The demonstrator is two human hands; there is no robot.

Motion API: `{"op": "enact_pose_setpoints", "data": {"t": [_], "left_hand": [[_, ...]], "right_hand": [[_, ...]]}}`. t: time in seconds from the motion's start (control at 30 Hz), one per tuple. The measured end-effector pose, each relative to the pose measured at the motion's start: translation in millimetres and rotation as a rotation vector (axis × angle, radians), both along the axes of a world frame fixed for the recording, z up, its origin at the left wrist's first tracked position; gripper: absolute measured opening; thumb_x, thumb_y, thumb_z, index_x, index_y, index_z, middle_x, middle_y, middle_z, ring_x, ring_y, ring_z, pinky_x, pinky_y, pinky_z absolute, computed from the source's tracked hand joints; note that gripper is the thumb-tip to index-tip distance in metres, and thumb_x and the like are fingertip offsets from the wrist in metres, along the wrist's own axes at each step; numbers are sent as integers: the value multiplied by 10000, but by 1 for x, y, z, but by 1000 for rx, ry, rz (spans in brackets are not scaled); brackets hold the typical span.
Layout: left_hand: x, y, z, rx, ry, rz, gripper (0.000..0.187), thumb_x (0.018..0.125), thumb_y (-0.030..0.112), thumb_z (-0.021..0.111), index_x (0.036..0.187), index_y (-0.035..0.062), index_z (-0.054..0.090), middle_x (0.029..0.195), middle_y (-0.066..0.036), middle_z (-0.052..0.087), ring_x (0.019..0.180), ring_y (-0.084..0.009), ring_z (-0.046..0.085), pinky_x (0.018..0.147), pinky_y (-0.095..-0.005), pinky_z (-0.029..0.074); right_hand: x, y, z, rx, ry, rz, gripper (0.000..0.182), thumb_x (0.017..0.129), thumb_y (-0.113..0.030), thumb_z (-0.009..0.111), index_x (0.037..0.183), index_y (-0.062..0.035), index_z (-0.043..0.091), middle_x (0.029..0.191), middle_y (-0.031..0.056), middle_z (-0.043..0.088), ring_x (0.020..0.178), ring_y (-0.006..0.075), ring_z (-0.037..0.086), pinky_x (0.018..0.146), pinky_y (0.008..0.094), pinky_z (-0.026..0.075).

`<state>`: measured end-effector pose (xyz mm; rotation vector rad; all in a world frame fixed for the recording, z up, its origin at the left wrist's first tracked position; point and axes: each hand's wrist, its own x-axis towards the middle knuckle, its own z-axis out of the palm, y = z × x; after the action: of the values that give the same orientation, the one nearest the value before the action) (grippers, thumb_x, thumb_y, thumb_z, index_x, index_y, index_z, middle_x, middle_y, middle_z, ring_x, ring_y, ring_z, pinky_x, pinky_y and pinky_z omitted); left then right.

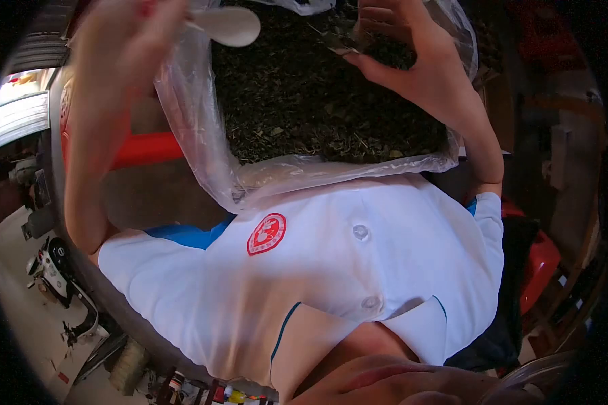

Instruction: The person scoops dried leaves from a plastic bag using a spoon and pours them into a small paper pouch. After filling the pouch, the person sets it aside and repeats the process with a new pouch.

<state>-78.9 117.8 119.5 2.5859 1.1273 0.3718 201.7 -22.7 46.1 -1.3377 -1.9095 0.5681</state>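
A clear plastic bag (203, 135) lines a container filled with dark, dried, crumbled leaves (297, 101) in front of my chest. At the upper left, my left hand (132, 34) is blurred by motion and grips a white spoon (230, 27). The spoon's pale oval bowl is over the leaf pile's left edge. My right hand (405, 47) is at the upper right of the leaves, thumb and fingers curled around a small bunch of dried leaves (338, 42). Its fingertips are partly cut off by the top edge.
A red bar, perhaps part of a stool (148, 148), shows left of the bag. Farther left, a scooter (64, 277) stands on the floor. Another red seat-like object (539, 270) is behind me on the right, near dark shelving (574, 270).
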Motion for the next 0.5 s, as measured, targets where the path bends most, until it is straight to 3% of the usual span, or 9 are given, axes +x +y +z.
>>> {"op": "enact_pose_setpoints", "data": {"t": [0.13,0.23,0.3,0.4,0.47,0.5], "left_hand": [[17,-10,-52,189,-24,-172,229,963,233,539,939,7,571,692,-69,590,643,-120,613,565,-270,446],[27,-13,-59,-270,35,-117,242,963,234,532,925,-4,555,624,-71,577,551,-128,587,529,-284,439],[29,-14,-59,-318,-41,-152,239,960,243,536,898,13,553,547,-46,546,485,-117,551,481,-273,413],[32,-22,-53,-526,-113,-124,233,963,261,532,881,45,564,526,-19,534,441,-73,490,426,-238,353],[38,-35,-43,-798,-147,-23,228,965,273,530,875,69,573,518,-2,530,407,-40,434,392,-210,301],[37,-35,-43,-812,-167,-6,230,960,266,529,871,59,574,534,-9,546,405,-38,425,390,-206,300]], "right_hand": [[-1,0,3,-205,221,-13,628,834,-137,724,1324,12,362,1193,176,525,1126,246,559,998,342,441],[-2,-3,8,-314,380,-24,645,847,-146,710,1350,15,340,1258,178,484,1197,254,515,1036,351,411],[4,2,3,-311,383,38,661,848,-143,706,1364,16,325,1300,180,458,1236,251,485,1046,353,399],[-2,-1,19,-202,87,-15,674,847,-143,705,1376,11,318,1355,185,411,1265,250,455,1051,355,393],[-3,-2,21,-263,190,-61,677,848,-140,700,1381,17,314,1360,189,410,1272,252,448,1050,358,394],[-3,-2,21,-295,243,-83,678,849,-139,697,1383,20,312,1362,191,410,1276,253,445,1050,360,394]]}}
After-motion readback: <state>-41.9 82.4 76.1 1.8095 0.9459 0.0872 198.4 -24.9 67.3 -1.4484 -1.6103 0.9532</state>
